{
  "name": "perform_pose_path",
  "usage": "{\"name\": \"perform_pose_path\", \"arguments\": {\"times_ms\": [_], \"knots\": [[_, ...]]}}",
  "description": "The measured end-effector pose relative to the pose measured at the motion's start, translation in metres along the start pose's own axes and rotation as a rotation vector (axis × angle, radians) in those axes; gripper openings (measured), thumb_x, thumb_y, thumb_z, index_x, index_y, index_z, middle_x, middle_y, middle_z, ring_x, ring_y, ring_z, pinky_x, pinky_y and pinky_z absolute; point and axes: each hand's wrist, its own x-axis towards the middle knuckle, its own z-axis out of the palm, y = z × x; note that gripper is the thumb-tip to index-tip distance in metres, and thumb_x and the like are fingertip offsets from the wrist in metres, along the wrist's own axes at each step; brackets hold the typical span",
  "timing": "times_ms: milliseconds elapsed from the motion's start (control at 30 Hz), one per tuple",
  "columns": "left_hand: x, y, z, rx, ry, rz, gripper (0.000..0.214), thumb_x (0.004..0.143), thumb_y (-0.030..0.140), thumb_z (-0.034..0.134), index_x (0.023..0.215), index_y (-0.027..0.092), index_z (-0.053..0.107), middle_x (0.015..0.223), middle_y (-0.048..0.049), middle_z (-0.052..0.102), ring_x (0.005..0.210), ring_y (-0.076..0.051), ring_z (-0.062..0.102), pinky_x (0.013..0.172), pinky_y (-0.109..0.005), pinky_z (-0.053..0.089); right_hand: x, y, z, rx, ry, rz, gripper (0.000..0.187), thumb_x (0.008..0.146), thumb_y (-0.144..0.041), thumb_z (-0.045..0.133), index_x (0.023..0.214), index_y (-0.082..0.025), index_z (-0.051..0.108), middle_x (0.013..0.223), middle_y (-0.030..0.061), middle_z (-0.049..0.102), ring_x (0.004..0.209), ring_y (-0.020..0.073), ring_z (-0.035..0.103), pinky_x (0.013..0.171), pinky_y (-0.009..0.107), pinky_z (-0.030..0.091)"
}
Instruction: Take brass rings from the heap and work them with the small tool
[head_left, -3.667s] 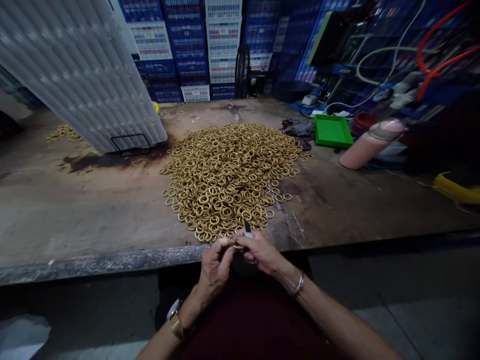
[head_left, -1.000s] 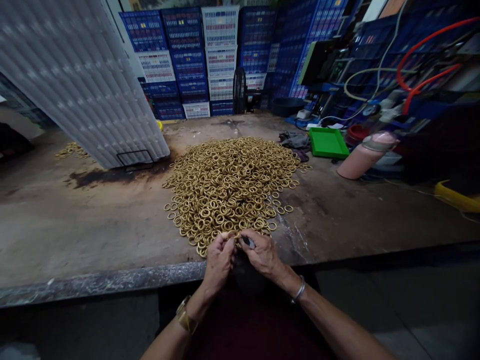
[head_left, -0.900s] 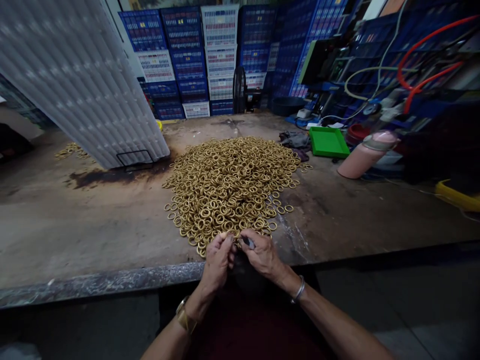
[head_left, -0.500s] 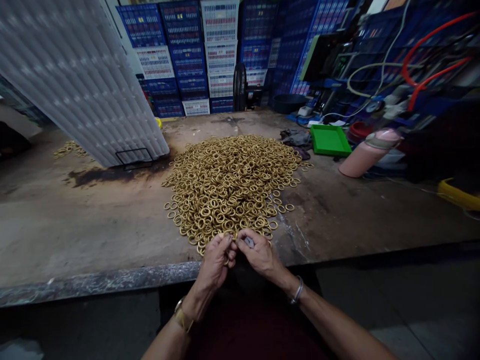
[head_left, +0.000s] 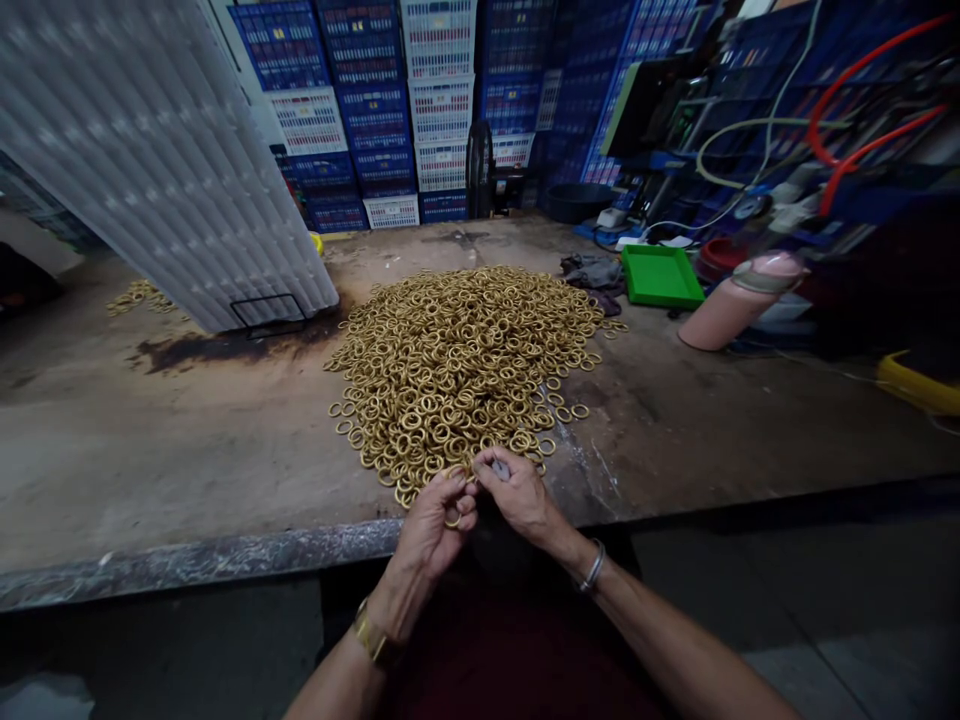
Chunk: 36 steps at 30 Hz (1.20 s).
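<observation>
Our left hand [head_left: 433, 520] has rolled more palm-up than a second ago, and a brass-coloured ring [head_left: 453, 526] now shows below its curled fingers. Our right hand [head_left: 519, 495] has lifted its fingertips slightly above the left ones. The gray-handled tool [head_left: 501, 469] in it, whose dark tip stuck up 3.7 seconds ago, now shows only its gray part.

In my left hand [head_left: 435, 520] I hold a small, round, gold-coloured ring [head_left: 452, 522] at my curled lower fingers, its hoop partly hidden. A small grey tool [head_left: 500, 469] sits gripped in my right hand [head_left: 519, 497], mostly covered by my fingers. Just beyond them lies a broad heap of shiny gold-coloured rings [head_left: 465, 350], overlapping at many angles, loose ones scattered along its edges.
</observation>
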Motion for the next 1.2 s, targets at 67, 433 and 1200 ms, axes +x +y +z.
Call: {"name": "perform_pose_path", "arguments": {"times_ms": [67,433,1200], "knots": [[0.001,-0.002,0.0,-0.027,0.028,-0.011,0.023,0.063,0.01,0.064,0.078,0.014,0.046,0.06,0.0022,0.051,0.04,-0.001,0.035,0.037,-0.012,0.022,0.0,0.001,0.0,-0.021,0.022,0.011,0.019,0.077,-0.033,0.048,0.071,-0.018,0.057,0.058,-0.002,0.052,0.052,0.0097,0.045,0.051,0.02,0.036],[0.001,-0.006,-0.001,-0.087,0.055,0.015,0.021,0.063,0.007,0.06,0.077,0.015,0.045,0.056,0.0023,0.052,0.039,-0.002,0.036,0.037,-0.012,0.024,-0.005,0.01,0.001,-0.199,0.122,-0.112,0.021,0.082,-0.031,0.044,0.077,-0.017,0.059,0.063,-0.0003,0.058,0.055,0.0096,0.051,0.054,0.019,0.038],[-0.01,0.0,0.003,-0.038,-0.068,0.117,0.02,0.061,0.014,0.06,0.071,0.017,0.043,0.052,0.0059,0.048,0.035,0.0,0.025,0.035,-0.013,0.02,-0.013,-0.001,-0.005,-0.75,-0.163,-0.163,0.021,0.07,-0.009,0.042,0.082,-0.019,0.056,0.07,0.0024,0.062,0.062,0.013,0.053,0.056,0.023,0.026]]}}
